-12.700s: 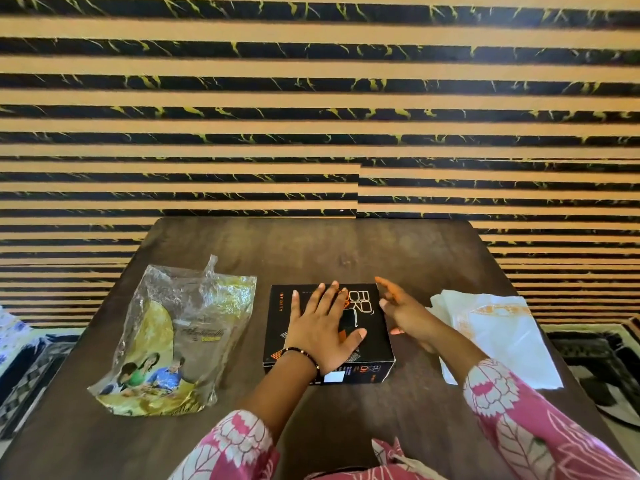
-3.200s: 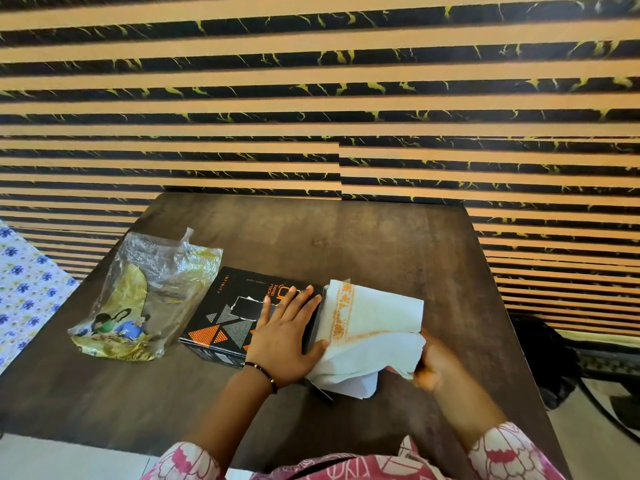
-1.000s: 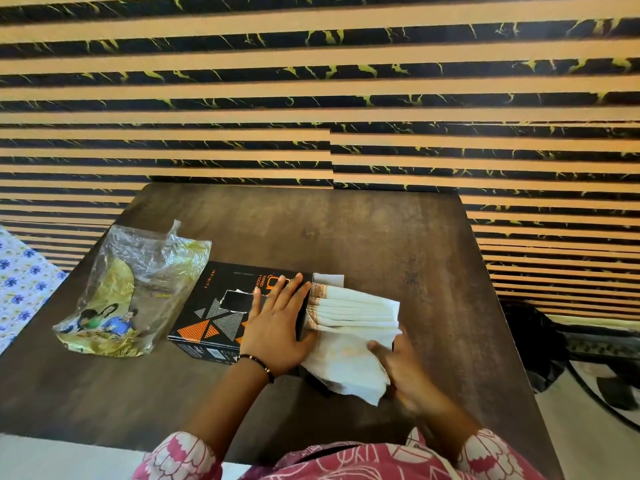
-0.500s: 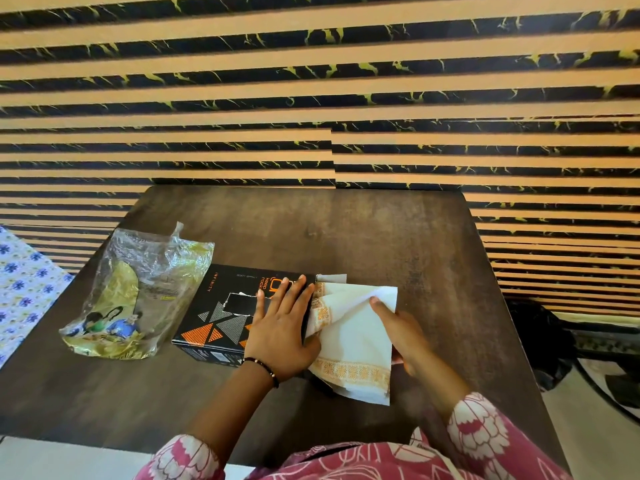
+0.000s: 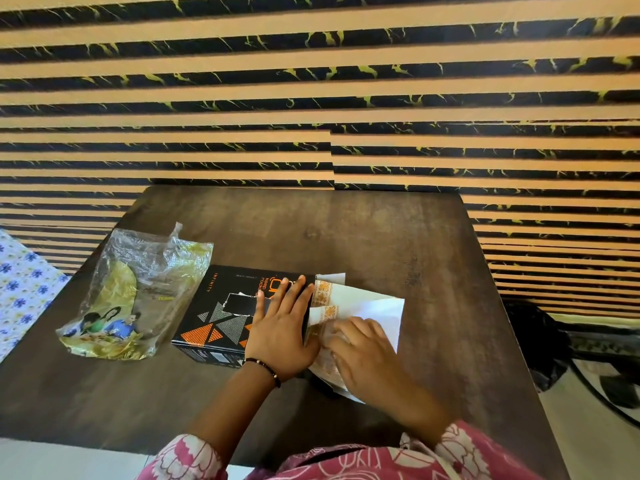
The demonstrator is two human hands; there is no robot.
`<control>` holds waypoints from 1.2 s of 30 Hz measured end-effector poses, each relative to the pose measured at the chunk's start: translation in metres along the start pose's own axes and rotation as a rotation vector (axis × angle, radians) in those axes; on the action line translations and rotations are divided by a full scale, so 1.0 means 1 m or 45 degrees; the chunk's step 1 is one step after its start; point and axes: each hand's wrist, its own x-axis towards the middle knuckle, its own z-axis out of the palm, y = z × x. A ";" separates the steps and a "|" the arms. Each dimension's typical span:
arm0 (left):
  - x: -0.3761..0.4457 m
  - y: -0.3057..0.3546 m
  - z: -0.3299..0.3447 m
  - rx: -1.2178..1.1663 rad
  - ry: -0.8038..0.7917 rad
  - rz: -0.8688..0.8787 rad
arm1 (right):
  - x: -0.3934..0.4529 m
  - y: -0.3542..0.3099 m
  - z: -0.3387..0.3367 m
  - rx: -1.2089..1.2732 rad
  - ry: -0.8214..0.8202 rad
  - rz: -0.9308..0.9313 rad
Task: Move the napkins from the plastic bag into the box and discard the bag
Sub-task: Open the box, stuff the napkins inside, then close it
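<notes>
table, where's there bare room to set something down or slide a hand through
Free: the far half of the table, beyond the box; the right strip past the napkins; the near-left corner below the plastic bag. Crowded: the middle row, where the left hand lies on the box and the right hand presses the napkins.

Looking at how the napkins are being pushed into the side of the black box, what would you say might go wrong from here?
The napkins are fanned and wider than the box end they meet, so they may crumple or jam rather than slide in. The left hand only presses flat on top, so the right hand could shove the box toward the plastic bag. The bag lies loose at the table edge and could slip off.
</notes>
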 end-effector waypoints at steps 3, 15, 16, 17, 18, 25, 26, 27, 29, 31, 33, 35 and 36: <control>-0.001 0.000 0.001 0.002 0.003 0.005 | 0.022 0.006 0.009 0.012 -0.210 0.133; 0.002 0.001 -0.004 0.006 -0.076 -0.001 | 0.016 0.027 -0.004 0.450 0.070 0.555; 0.002 0.000 -0.005 0.006 -0.080 -0.005 | 0.017 0.034 -0.006 0.376 0.063 0.626; 0.003 0.000 -0.005 0.008 -0.084 -0.007 | 0.020 0.040 -0.008 0.304 0.009 0.641; 0.003 0.000 -0.004 0.015 -0.093 -0.004 | 0.025 0.044 -0.009 0.263 -0.057 0.627; 0.000 0.000 -0.003 -0.005 -0.028 0.000 | 0.062 0.026 0.003 0.183 -0.380 0.428; 0.000 0.000 -0.002 -0.011 -0.018 0.001 | 0.060 0.023 0.006 0.147 -0.385 0.399; 0.000 0.000 -0.002 -0.017 -0.006 0.001 | 0.058 0.021 0.008 0.111 -0.391 0.366; 0.000 0.000 -0.001 -0.026 0.010 0.000 | 0.056 0.023 0.009 0.072 -0.430 0.292; 0.000 -0.001 -0.001 -0.020 0.001 0.004 | 0.056 0.027 0.006 0.087 -0.486 0.244; 0.001 -0.001 0.000 -0.020 -0.007 0.005 | 0.056 0.028 0.003 0.109 -0.485 0.248; 0.001 -0.001 0.000 -0.018 -0.006 0.001 | 0.058 0.023 0.004 0.124 -0.392 0.340; 0.000 -0.002 0.001 -0.013 -0.003 0.000 | 0.059 0.020 0.007 0.110 -0.311 0.403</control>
